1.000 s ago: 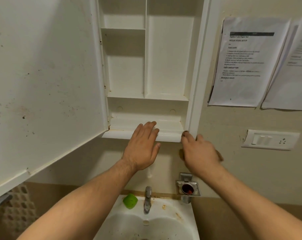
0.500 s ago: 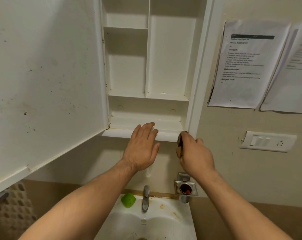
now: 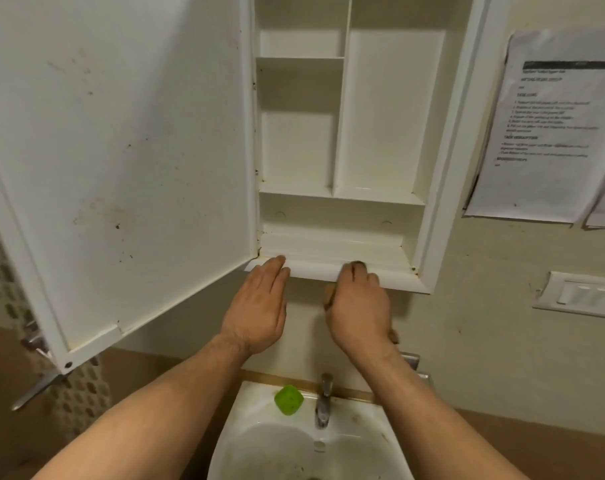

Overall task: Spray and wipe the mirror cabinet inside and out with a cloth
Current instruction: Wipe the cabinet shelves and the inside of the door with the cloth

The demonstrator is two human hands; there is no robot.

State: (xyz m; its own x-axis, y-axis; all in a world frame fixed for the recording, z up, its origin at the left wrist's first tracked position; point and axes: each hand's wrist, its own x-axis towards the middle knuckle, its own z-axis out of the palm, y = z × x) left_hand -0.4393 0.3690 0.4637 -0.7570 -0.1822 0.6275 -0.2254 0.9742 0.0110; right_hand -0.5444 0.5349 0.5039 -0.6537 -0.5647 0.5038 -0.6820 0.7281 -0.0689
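The white mirror cabinet [image 3: 380,116] hangs on the wall with its door [image 3: 121,150] swung open to the left; the door's inner face is speckled with dirt. Inside are bare white shelves and compartments. My left hand [image 3: 259,306] lies flat with straight fingers against the cabinet's bottom front lip [image 3: 314,270], near the hinge corner. My right hand [image 3: 358,308] is curled round a small brown cloth [image 3: 329,296] and presses it on the same lip, a little right of the middle. Most of the cloth is hidden under the fingers.
A stained white sink [image 3: 311,441] with a chrome tap [image 3: 323,400] sits below. On its rim lies a green object [image 3: 289,400]. Printed sheets [image 3: 550,126] are taped to the wall at the right, above a switch plate [image 3: 581,294]. A door handle [image 3: 37,386] shows at the lower left.
My right hand with the cloth has slid left along the bottom lip from the right corner toward the middle. My left hand has stayed flat on the lip, ending nearer the hinge corner.
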